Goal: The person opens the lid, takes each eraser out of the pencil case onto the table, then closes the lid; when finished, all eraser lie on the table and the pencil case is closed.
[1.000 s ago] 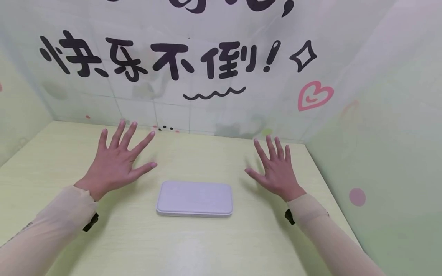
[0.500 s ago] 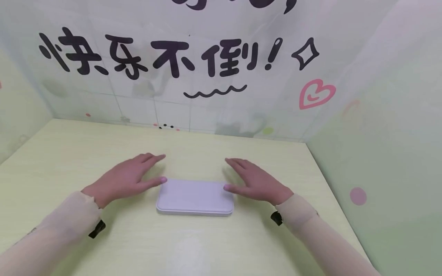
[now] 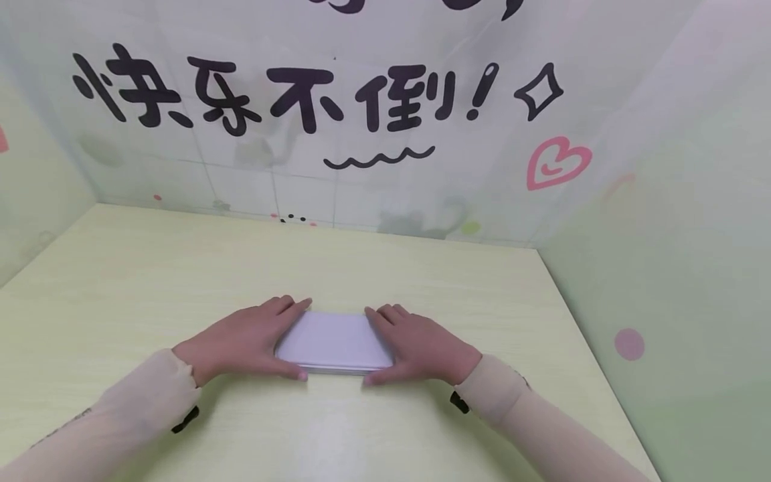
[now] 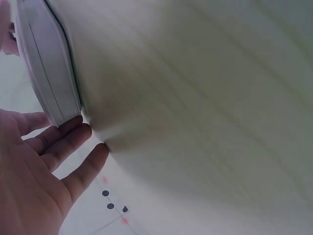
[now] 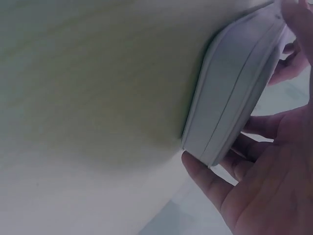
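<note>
A flat, pale lavender case [image 3: 336, 338] with rounded corners lies on the table, its long side facing me. My left hand [image 3: 243, 340] grips its left end, thumb along the near edge and fingers at the far edge. At the opposite end my right hand [image 3: 426, 343] holds it the same way, mirrored. A thin seam runs along the side of the case [image 4: 49, 63] in the left wrist view, where fingertips of the left hand [image 4: 34, 181] touch its far corner. In the right wrist view, fingers of the right hand [image 5: 279, 166] meet the other far corner.
The pale wood-grain table [image 3: 337, 435] is walled in by a printed backdrop [image 3: 385, 194] with black lettering behind and a pale green panel [image 3: 680, 268] on the right. Small dark devices sit under both wrists, below the cream sleeves [image 3: 144, 391].
Both hands, earlier spread apart on either side, have come inward and toward me. Their fingers and thumbs now close on the two ends of the case, which stays about where it was.
</note>
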A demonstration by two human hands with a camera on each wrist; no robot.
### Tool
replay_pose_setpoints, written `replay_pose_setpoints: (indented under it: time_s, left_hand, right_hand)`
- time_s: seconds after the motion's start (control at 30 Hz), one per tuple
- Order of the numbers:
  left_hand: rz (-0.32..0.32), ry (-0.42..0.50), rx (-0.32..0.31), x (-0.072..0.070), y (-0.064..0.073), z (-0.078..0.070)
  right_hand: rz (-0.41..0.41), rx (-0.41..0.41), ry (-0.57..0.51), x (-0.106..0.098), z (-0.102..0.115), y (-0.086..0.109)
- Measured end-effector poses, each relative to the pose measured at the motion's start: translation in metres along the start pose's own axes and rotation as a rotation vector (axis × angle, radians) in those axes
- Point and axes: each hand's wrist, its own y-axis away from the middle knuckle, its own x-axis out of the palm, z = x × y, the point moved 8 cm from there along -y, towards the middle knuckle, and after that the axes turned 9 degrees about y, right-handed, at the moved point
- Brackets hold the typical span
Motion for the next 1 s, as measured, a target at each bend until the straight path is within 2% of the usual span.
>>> replay_pose_setpoints:
  time_s: [0.17,0.47,0.67,0.83,1.0]
  left_hand:
    - [-0.007,-0.013,0.026,0.002,0.0,-0.002]
    - [-0.069,-0.122,0.082,0.001,-0.001,-0.011]
    - [-0.084,-0.165,0.108,0.003,0.0,-0.014]
    - [-0.09,-0.164,0.109,0.003,0.002,-0.016]
    - [-0.081,-0.133,0.083,0.005,0.003,-0.014]
  right_hand:
    - [-0.028,-0.009,0.053,0.001,0.005,0.0]
    - [-0.075,-0.004,0.142,0.005,0.01,-0.003]
    - [-0.079,0.002,0.148,0.004,0.011,-0.003]
    - [-0.068,-0.022,0.189,0.003,0.013,-0.004]
    - [-0.096,-0.058,0.236,0.002,0.016,-0.002]
